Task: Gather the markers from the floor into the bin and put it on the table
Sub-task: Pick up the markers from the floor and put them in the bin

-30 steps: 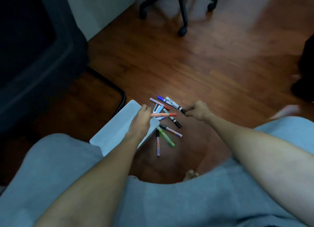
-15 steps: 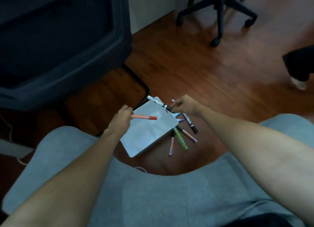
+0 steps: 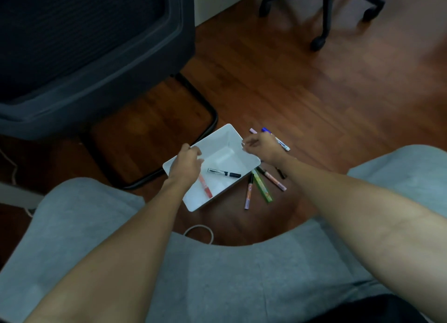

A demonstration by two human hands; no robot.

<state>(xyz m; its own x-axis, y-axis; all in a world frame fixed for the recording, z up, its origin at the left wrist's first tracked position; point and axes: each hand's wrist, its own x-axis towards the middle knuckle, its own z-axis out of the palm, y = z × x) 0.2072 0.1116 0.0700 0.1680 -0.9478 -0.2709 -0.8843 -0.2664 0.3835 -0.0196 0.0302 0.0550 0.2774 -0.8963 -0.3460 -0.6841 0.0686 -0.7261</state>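
Observation:
A white rectangular bin (image 3: 232,139) sits on the wooden floor between my knees. Inside it lie a black-and-white marker (image 3: 223,173) and an orange marker (image 3: 206,189). My left hand (image 3: 186,163) hovers over the bin's left side, fingers loosely apart, holding nothing. My right hand (image 3: 262,146) is over the bin's right rim, fingers apart and empty. On the floor right of the bin lie a pink marker (image 3: 248,194), a green marker (image 3: 262,186), another pink marker (image 3: 274,180), a blue-capped marker (image 3: 278,140) and several more partly hidden by my right arm.
A dark mesh chair (image 3: 92,52) with a black sled base (image 3: 208,112) stands at the left, close behind the bin. An office chair's wheeled base (image 3: 321,13) is at the far right. A white cable loop (image 3: 200,230) lies near my lap.
Both hands have let go of their markers: the orange one and the black-and-white one now lie in the bin. The view shifted so the bin's inside shows.

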